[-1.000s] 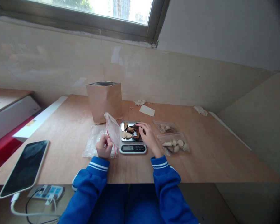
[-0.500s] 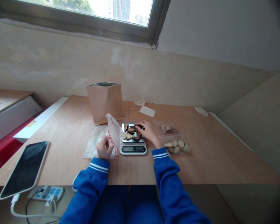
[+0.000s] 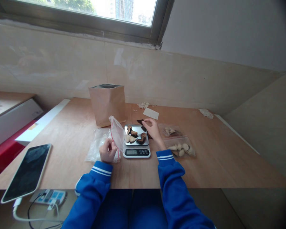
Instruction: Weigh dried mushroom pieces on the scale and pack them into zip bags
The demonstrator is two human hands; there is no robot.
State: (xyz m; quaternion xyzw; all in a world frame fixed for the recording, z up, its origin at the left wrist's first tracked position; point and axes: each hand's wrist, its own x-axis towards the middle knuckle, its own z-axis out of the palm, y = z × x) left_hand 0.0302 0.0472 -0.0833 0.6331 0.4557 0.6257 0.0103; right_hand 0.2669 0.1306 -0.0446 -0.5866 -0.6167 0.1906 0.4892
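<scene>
My left hand (image 3: 108,150) is closed on the edge of a clear zip bag (image 3: 117,133) with a red seal line, held upright beside the scale. A small digital kitchen scale (image 3: 136,152) stands in front of me, its display lit. On its metal plate lie dried brown pieces (image 3: 141,138) with dark skin and pale slices (image 3: 130,138). Over the plate's far right corner, my right hand (image 3: 153,129) pinches a dark dried piece (image 3: 140,121) between thumb and fingers. More dark bits show partly beneath that hand.
A brown paper pouch (image 3: 107,106) stands open behind the bag. More clear plastic bags (image 3: 95,149) lie left of the scale. Two filled zip bags (image 3: 182,149) lie on the right. A white card (image 3: 151,113) lies at the back, and a tablet (image 3: 27,171) overhangs the front left edge.
My right hand has lifted a dark dried piece off the plate, moving slightly up and back. More of the plate now shows. My left hand holds the bag as before.
</scene>
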